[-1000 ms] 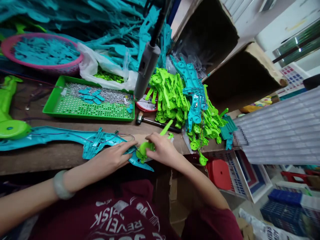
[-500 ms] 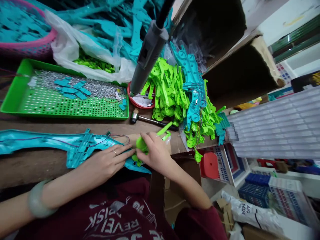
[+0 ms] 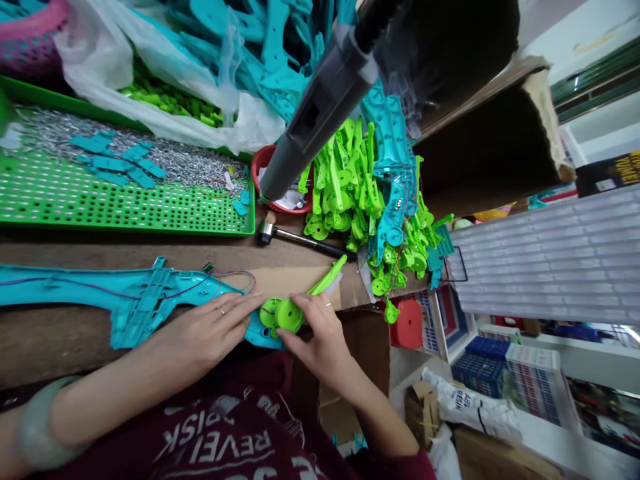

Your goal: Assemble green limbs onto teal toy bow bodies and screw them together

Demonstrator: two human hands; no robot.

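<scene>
At nine o'clock from the right hand [image 3: 321, 333] pinching a lime-green plastic disc [image 3: 289, 316], the left hand [image 3: 213, 327] lies, fingers together, on a long turquoise plastic shell [image 3: 125, 297].

We see dim, fairly even light on the brown tabletop [image 3: 60, 247], with faint gloss on the long blue part [image 3: 145, 297]. Past the far right corner, the cardboard box [image 3: 543, 127] is black inside, the wall [image 3: 593, 47] paler. Shadow darkens the space below the near edge. Our wide lens stretches and softens the picture's corners.
</scene>
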